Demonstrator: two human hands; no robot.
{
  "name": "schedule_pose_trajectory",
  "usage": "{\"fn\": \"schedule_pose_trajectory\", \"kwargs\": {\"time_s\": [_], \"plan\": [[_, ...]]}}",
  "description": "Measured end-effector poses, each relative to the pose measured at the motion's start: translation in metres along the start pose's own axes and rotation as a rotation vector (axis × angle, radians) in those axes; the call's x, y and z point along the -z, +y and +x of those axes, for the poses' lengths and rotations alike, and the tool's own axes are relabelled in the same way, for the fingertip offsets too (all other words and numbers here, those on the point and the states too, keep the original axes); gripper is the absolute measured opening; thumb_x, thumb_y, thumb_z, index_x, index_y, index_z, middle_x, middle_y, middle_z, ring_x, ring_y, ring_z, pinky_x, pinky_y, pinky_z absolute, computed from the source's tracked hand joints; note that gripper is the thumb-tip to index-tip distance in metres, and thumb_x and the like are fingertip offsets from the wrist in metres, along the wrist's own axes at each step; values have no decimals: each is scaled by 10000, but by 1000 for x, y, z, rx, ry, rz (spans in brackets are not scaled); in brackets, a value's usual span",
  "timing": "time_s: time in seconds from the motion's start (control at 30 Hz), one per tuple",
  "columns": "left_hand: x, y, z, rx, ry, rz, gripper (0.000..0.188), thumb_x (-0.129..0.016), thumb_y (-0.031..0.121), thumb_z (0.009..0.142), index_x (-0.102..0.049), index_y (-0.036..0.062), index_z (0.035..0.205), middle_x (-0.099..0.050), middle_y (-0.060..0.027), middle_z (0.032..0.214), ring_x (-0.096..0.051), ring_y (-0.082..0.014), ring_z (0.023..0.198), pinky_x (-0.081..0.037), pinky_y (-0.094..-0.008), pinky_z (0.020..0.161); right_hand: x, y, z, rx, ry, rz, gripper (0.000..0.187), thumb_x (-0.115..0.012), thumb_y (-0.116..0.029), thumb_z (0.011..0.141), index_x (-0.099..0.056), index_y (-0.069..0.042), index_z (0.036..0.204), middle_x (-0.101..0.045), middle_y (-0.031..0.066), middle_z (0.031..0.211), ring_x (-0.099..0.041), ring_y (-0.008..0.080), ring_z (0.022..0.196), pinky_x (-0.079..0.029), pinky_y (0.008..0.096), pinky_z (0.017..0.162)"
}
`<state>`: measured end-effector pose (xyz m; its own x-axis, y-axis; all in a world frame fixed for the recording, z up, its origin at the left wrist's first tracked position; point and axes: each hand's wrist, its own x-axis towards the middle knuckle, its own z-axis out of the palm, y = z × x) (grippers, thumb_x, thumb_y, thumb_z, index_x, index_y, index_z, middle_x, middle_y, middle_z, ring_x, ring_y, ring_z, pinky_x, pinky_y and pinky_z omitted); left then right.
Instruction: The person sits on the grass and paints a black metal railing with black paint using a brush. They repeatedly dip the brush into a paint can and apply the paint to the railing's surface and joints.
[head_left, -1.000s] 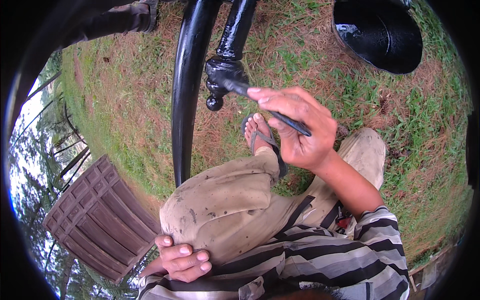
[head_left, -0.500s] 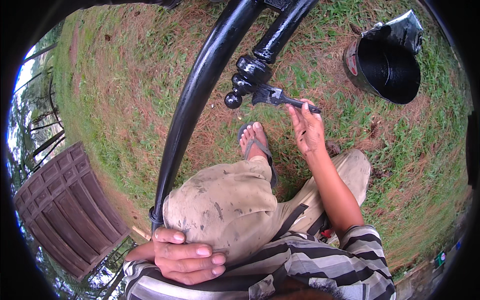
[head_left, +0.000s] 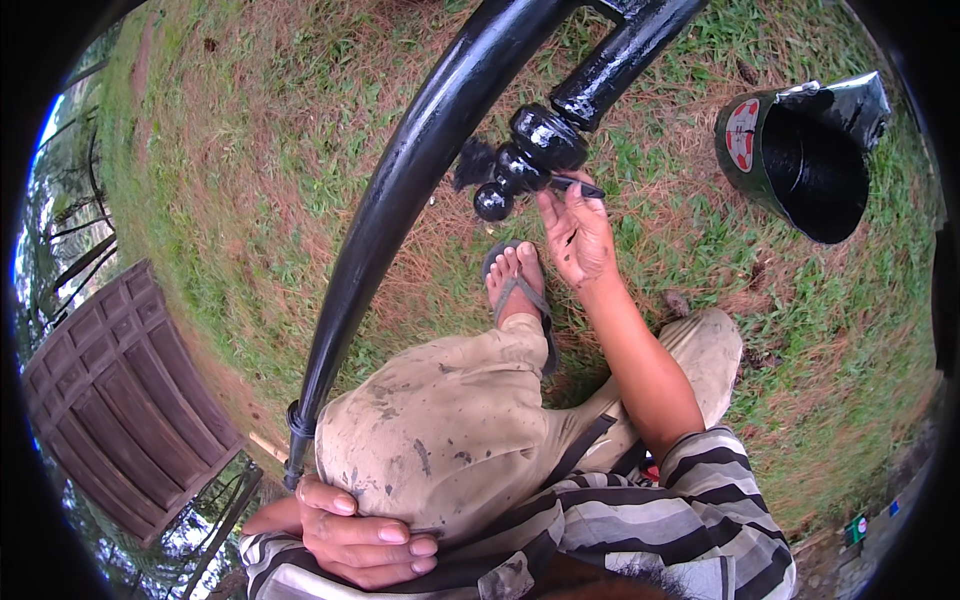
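My right hand (head_left: 578,232) pinches the black handle of a paintbrush (head_left: 592,189) between thumb and fingers. The brush passes behind a turned ornament (head_left: 546,140) of stacked black balls, and its dark bristles show on the ornament's left side. Glossy wet-looking black coats the ornament and the short tube (head_left: 625,65) above it. Beside it, a long curved black metal tube (head_left: 415,150) runs down toward my left knee. My left hand (head_left: 365,535) rests over that knee (head_left: 430,440), fingers bent loosely across the stained tan trousers, with nothing seen in it.
A dark paint can (head_left: 738,175) with a bent-back lid stands on the grass at upper right, its inside coated black. At far left is a brown panelled wooden piece (head_left: 130,400). My sandalled foot (head_left: 517,280) is below the ornament. Grass and pine needles cover the ground.
My right hand has moved up and left toward the ornament, taking the brush from its right side to behind it. The view has shifted slightly; my left hand stays on the knee.
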<state>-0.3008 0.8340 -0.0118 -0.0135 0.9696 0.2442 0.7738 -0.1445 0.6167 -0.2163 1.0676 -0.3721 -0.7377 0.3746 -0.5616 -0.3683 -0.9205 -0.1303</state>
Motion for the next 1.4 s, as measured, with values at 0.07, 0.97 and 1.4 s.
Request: {"fn": "schedule_pose_trajectory", "kwargs": {"time_s": [0.07,0.97,1.4], "plan": [[-4,1,1,16,43,15,220,-608,200,981,-787,274,1084,-788,87,1192,-637,-87,1240,-337,-402,1107,-2,-23,3,147,118,-3,359,-667,-159,1046,-530,26,1322,-663,194,1259,-700,296,1183,-612,338,1021],[-12,13,-20,62,103,34,186,-614,257,961,-750,285,1085,-753,83,1148,-550,-163,1247,-291,-512,1127,-114,-1,-97,727,-628,-1499,134,-723,-100,892,-691,-32,1002,-676,130,1010,-731,260,941,-619,358,697],[-4,28,-34,71,66,96,202,-557,292,989,-728,292,1095,-715,93,1100,-529,-164,1255,-278,-529,1140,-18,-89,46,212,-14,-35,279,-686,-36,1007,-576,83,1235,-687,205,1180,-731,279,1109,-637,309,999]]}}
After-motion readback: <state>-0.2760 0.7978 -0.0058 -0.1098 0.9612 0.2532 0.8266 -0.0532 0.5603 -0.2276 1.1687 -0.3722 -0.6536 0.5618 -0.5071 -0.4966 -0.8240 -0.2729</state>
